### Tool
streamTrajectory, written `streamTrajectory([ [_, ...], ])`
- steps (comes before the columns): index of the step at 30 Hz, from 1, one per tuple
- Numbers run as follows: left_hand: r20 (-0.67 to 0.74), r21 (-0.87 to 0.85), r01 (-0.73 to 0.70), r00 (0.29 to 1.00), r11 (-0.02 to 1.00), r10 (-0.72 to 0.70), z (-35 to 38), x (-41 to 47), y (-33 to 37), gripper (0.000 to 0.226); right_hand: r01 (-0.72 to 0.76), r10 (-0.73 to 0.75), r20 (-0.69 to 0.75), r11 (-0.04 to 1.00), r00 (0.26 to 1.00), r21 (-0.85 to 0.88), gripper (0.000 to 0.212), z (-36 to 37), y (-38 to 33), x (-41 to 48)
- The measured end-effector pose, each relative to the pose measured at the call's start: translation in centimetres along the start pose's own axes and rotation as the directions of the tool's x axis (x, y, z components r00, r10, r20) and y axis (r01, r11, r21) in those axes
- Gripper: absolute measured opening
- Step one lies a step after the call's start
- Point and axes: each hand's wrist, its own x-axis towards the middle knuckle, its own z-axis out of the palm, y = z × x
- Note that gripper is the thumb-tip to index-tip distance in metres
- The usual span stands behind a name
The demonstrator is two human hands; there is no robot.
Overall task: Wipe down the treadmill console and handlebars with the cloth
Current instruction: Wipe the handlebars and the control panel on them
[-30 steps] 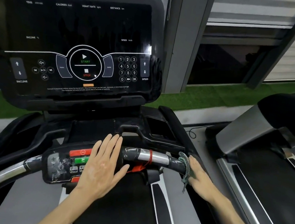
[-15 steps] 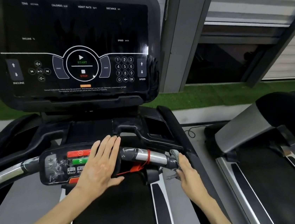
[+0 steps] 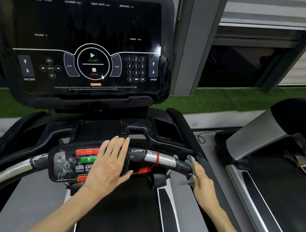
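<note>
The right hand (image 3: 202, 182) pinched the grey cloth (image 3: 190, 163) against the handlebar (image 3: 181, 166), just right of its chrome sensor (image 3: 164, 160); how firmly, the view left unclear. The left hand (image 3: 110, 165) lay flat, fingers (image 3: 119, 146) straight, on the button panel (image 3: 64, 163). Leaning there could press the start key (image 3: 86, 159)

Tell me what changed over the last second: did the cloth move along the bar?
The right hand slid the cloth along the handlebar toward the middle, then back out toward its right end, gripping it throughout. The left hand stayed flat on the button panel; the console looks the same.
</note>
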Motion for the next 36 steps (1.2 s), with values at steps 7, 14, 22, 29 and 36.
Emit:
streamTrajectory([
  [7,0.001,0.013,0.009,1.000,1.000,-0.009,-0.2,0.0,0.2,0.095,0.137,-0.126,-0.079,0.979,0.989,0.154,0.051,2.8,-5.5,0.0],
  [14,-0.025,0.001,-0.010,1.000,1.000,0.010,0.0,0.0,-0.1,0.093,0.132,-0.133,0.006,0.987,0.991,0.092,0.055,0.5,-2.3,0.2],
  [22,-0.004,0.017,-0.008,1.000,1.000,0.008,-0.1,0.2,0.1,0.097,0.128,-0.112,-0.130,0.984,0.985,0.125,0.046,2.5,-7.0,0.0],
  [29,-0.008,0.022,-0.010,1.000,1.000,0.010,-0.1,0.0,-0.1,0.096,0.252,-0.254,0.003,0.962,0.967,0.105,0.049,2.0,-8.0,0.8],
  [36,-0.012,0.000,-0.007,1.000,1.000,0.007,-0.1,0.0,0.1,0.097,0.058,-0.051,-0.078,0.994,0.996,0.089,0.042,0.6,-4.4,0.1],
])
